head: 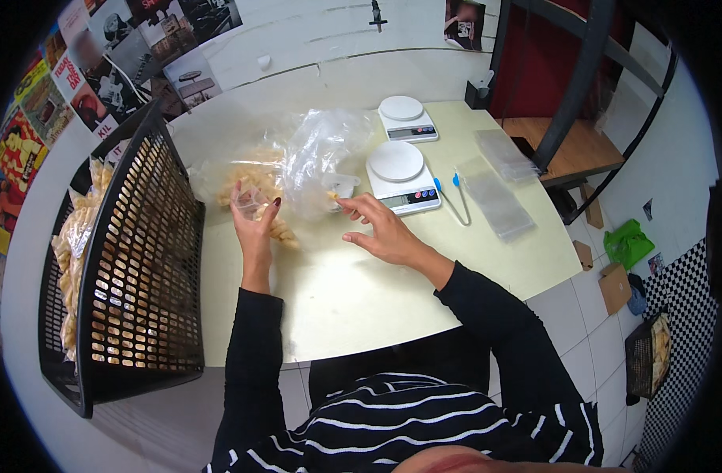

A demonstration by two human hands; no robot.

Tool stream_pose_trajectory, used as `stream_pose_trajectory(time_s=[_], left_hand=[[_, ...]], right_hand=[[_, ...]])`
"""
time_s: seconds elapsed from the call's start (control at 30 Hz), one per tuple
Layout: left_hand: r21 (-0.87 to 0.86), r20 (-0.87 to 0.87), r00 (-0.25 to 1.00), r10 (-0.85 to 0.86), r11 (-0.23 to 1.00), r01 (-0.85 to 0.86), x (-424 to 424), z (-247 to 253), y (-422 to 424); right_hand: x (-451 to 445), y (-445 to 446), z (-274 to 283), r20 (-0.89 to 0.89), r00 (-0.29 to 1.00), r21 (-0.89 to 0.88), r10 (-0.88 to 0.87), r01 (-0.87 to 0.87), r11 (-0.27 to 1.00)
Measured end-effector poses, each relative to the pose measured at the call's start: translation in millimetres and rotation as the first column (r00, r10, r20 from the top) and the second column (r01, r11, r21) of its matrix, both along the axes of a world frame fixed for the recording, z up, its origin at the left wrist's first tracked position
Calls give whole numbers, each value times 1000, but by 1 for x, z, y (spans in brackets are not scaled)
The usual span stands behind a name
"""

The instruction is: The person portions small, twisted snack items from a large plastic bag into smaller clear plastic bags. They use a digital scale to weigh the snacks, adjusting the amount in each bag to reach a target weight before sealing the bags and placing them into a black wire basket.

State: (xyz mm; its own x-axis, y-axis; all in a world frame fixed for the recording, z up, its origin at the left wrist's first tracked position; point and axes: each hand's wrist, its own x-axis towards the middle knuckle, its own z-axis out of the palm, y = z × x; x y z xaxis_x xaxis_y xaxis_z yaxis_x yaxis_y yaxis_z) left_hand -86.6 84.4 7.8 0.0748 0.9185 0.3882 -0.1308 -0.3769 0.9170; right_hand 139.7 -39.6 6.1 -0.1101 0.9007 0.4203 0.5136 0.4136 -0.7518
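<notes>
My left hand (pixel 256 222) holds the mouth of a small clear plastic bag (pixel 284 232) partly filled with pale yellow snack pieces. To its right, my right hand (pixel 381 230) has thumb and forefinger apart, its fingertips by a pale piece (pixel 332 195) at the edge of a large clear plastic bag (pixel 328 139). More pale pieces (pixel 248 177) lie within the large bag, behind my left hand. A whitish plastic container (pixel 344 182) shows partly beside that bag. Whether my right fingers grip the piece cannot be told.
Two white kitchen scales (pixel 396 162) (pixel 400 108) stand behind my right hand. Tongs with blue tips (pixel 455 201) and flat clear bags (pixel 500 204) lie to the right. A black perforated crate (pixel 142 266) with filled bags (pixel 80 242) stands at the left.
</notes>
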Motion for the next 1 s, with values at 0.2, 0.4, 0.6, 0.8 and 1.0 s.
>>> stream_pose_trajectory(time_s=[0.2, 0.4, 0.6, 0.8, 1.0], left_hand=[[-8, 68, 997, -22, 1000, 22, -2, 1, 4], [-39, 22, 1000, 3, 999, -2, -2, 1, 3], [-34, 49, 999, -21, 999, 23, 0, 9, -3], [8, 59, 997, -41, 999, 40, -5, 13, -2], [-42, 55, 998, -12, 999, 14, -11, 12, 5]], right_hand=[[3, 1, -3, 24, 1000, 5, -18, 18, 1000], [6, 3, -7, 74, 997, 34, -35, 33, 999], [9, 3, -8, 95, 995, 10, -42, 41, 999], [9, 5, -8, 94, 994, -8, -49, 50, 999], [10, 5, -3, 71, 993, 22, -98, 97, 995]])
